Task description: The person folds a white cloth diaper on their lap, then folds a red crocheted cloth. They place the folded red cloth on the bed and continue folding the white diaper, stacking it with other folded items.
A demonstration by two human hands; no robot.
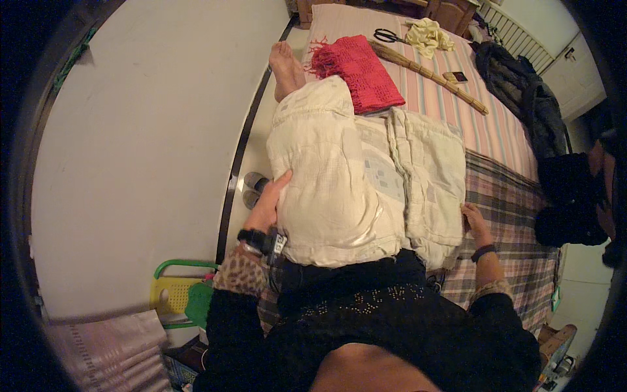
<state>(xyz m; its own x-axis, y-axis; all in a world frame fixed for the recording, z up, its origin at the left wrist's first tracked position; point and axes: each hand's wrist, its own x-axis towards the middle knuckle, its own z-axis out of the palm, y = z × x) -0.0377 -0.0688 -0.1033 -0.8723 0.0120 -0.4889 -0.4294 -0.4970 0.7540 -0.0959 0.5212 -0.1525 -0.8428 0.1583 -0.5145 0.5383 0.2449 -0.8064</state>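
Note:
A cream cloth (320, 163) with faint patterned patches lies over my outstretched legs, bulging where it covers them. To its right, a folded part (434, 176) of the same pale fabric rests on the bed. My left hand (266, 204) is at the cloth's left edge, thumb on top and the other fingers mostly hidden beneath it. At the right edge of the folded part, my right hand (478, 225) touches the fabric with its fingertips, fingers apart. A bare foot (284, 68) sticks out past the far end.
On the bed beyond lie a red fringed cloth (362, 72), a straw brush (431, 72), black-handled scissors (386, 36), a crumpled yellow cloth (429, 37) and dark clothing (522, 91). A white wall (150, 130) rises at left. Slippers (253, 189) and a green-and-yellow chair (173, 294) stand beside the bed.

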